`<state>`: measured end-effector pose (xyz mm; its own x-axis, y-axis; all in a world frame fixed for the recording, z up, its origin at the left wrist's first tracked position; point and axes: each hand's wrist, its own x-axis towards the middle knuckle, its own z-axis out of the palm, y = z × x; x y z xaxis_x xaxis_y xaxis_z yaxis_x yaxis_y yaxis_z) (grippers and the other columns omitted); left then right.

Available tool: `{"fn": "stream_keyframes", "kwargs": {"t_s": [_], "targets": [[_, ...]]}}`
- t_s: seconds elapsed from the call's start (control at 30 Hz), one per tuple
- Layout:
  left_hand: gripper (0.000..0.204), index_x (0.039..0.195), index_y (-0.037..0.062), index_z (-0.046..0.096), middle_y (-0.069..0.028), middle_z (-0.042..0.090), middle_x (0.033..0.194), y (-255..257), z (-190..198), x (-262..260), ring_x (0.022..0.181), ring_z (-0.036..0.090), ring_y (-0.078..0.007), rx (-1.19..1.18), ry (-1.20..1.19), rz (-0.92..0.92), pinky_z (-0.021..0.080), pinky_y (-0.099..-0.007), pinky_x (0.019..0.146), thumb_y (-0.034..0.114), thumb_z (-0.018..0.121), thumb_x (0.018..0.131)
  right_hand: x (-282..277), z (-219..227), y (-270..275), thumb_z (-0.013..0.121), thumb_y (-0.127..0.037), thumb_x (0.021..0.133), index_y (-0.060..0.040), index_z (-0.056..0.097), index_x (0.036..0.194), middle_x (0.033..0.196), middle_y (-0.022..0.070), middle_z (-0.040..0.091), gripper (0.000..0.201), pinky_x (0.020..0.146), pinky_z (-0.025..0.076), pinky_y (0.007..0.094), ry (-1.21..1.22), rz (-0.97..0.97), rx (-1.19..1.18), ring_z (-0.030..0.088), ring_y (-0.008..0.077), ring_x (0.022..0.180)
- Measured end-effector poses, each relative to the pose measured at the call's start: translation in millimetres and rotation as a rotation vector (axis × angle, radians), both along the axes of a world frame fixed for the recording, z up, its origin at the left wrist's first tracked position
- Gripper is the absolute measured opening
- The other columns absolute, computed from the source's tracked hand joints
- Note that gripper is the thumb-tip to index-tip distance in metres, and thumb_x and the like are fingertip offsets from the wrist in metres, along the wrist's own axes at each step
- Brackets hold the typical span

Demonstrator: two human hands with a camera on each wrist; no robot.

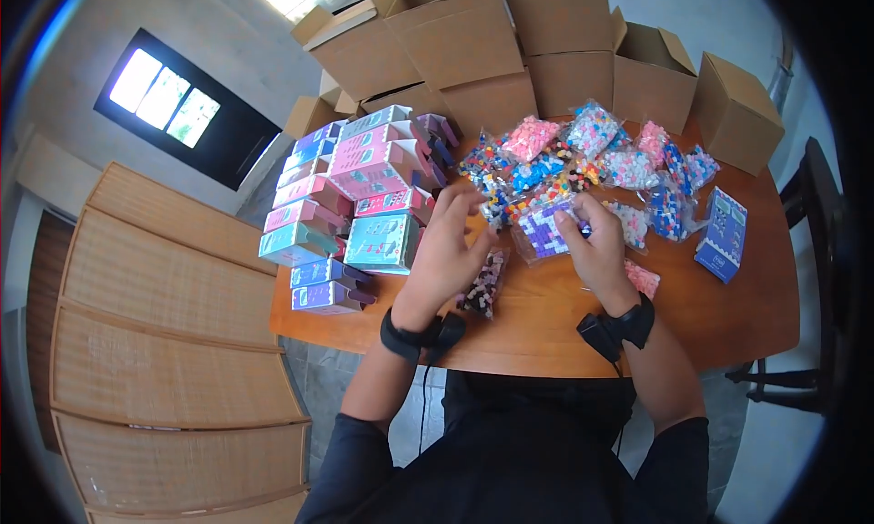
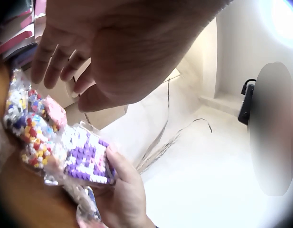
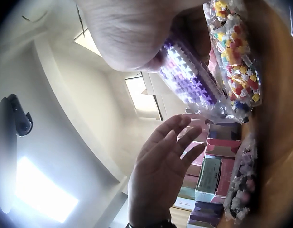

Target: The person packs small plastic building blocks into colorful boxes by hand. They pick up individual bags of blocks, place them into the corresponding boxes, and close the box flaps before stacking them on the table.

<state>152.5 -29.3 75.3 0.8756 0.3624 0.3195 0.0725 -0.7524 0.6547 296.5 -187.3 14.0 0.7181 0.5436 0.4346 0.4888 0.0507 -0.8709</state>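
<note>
My right hand [image 1: 603, 249] grips a clear plastic bag of purple and white building bricks [image 1: 544, 236], the thumb on its top face. In the left wrist view the purple and white bricks [image 2: 87, 157] sit in neat studded rows. My left hand [image 1: 444, 255] is raised to the left of that bag, fingers spread and loosely bent, holding nothing. Below the left hand, a bag of dark and pale pink pieces [image 1: 482, 285] lies on the table. Past the held bag is a bag of red, yellow and white pieces [image 3: 237, 57].
Small pink, teal and purple boxes [image 1: 382, 169] stand in rows on the table's left. Several bags of colourful pieces [image 1: 628, 171] are heaped at the back right. A blue-purple box [image 1: 724, 234] stands at the right. Large cardboard cartons [image 1: 464, 37] line the back of the wooden table [image 1: 537, 328].
</note>
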Motion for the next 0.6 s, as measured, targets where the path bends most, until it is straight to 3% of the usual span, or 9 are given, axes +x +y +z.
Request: {"fn": "stream_keyframes", "kwargs": {"t_s": [0.1, 0.2, 0.3, 0.4, 0.6], "targets": [[0.041, 0.122, -0.0002, 0.049, -0.0144, 0.047, 0.121, 13, -9, 24, 0.101, 0.056, -0.0219, -0.067, -0.043, 0.027, 0.05, -0.0318, 0.081, 0.005, 0.061, 0.082, -1, 5, 0, 0.062, -0.018, 0.086, 0.0039, 0.057, 0.093, 0.08, 0.0188, 0.061, 0.023, 0.064, 0.046, 0.037, 0.015, 0.007, 0.026, 0.062, 0.029, 0.072], [0.05, 0.128, -0.0032, 0.045, -0.0138, 0.047, 0.125, 36, -22, 58, 0.102, 0.057, -0.0209, -0.476, -0.041, 0.138, 0.049, -0.031, 0.082, 0.004, 0.06, 0.081, -8, 10, -3, 0.061, -0.015, 0.087, 0.002, 0.058, 0.093, 0.077, 0.018, 0.06, 0.019, 0.06, 0.045, 0.0376, -0.207, -0.1, 0.024, 0.062, 0.0307, 0.068], [0.062, 0.135, -0.0058, 0.037, -0.0151, 0.046, 0.13, 59, -41, 87, 0.103, 0.056, -0.0209, -0.497, -0.054, 0.244, 0.049, -0.0301, 0.083, 0.001, 0.06, 0.078, -15, 13, -3, 0.062, -0.015, 0.086, 0.0006, 0.058, 0.094, 0.074, 0.0177, 0.061, 0.018, 0.058, 0.046, 0.0374, -0.294, -0.09, 0.104, 0.062, 0.0325, 0.063], [0.07, 0.139, -0.0071, 0.03, -0.0166, 0.041, 0.137, 59, -34, 93, 0.104, 0.056, -0.0238, -0.692, -0.021, 0.24, 0.049, -0.0303, 0.081, -0.002, 0.059, 0.076, -11, 11, -2, 0.062, -0.016, 0.086, 0.0009, 0.058, 0.093, 0.072, 0.0177, 0.062, 0.019, 0.057, 0.047, 0.0378, -0.304, -0.082, 0.117, 0.062, 0.0332, 0.063], [0.077, 0.14, -0.0083, 0.026, -0.0184, 0.032, 0.142, 71, -42, 112, 0.103, 0.057, -0.0272, -0.716, -0.05, 0.292, 0.051, -0.0327, 0.078, -0.006, 0.06, 0.072, -10, 7, -2, 0.063, -0.018, 0.085, 0.0013, 0.058, 0.093, 0.073, 0.0187, 0.062, 0.021, 0.057, 0.047, 0.0396, -0.284, -0.082, 0.099, 0.062, 0.0347, 0.063]]}}
